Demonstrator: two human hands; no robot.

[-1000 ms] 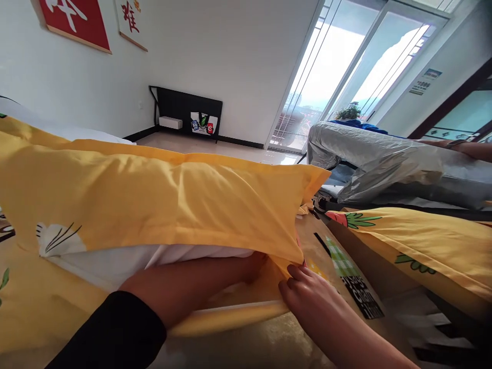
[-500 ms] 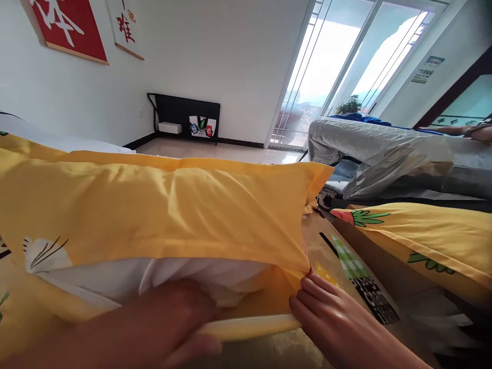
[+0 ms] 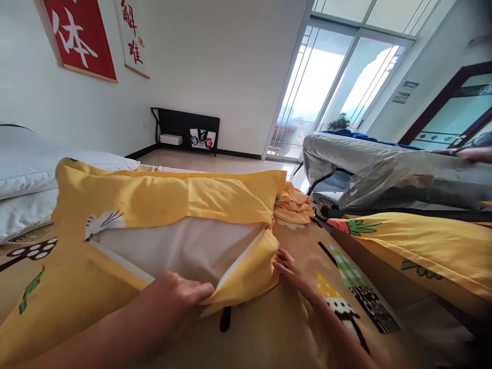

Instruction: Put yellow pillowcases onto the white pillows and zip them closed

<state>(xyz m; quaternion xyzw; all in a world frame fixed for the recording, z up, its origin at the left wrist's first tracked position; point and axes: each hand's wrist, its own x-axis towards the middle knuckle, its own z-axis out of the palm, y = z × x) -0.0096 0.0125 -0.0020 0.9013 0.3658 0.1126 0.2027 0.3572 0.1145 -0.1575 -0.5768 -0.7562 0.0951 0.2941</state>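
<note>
A yellow pillowcase [image 3: 149, 197] with printed mouse and mushroom figures lies in front of me, its opening facing me. Inside the wide gap shows a white pillow [image 3: 180, 246]. My left hand [image 3: 180, 294] is closed on the near edge of the opening, thumb along the fabric. At the right side of the pillowcase, my right hand [image 3: 288, 267] has its fingers curled on the bunched cloth; the fingertips are partly hidden. Both hands hold the same pillowcase, above a tan printed sheet [image 3: 265, 328].
To the right lies another yellow pillow [image 3: 430, 246] with carrot prints. Behind it stands a plastic-covered bed [image 3: 369, 159], with another person's hand [image 3: 476, 154] over it. White bedding [image 3: 31, 159] is stacked at left. A black headboard-like panel [image 3: 184, 125] leans by the wall.
My left hand has come from inside the opening to its near edge. My right hand has shifted left along the side. The opening gapes wider, showing more white pillow. The view has tilted up slightly.
</note>
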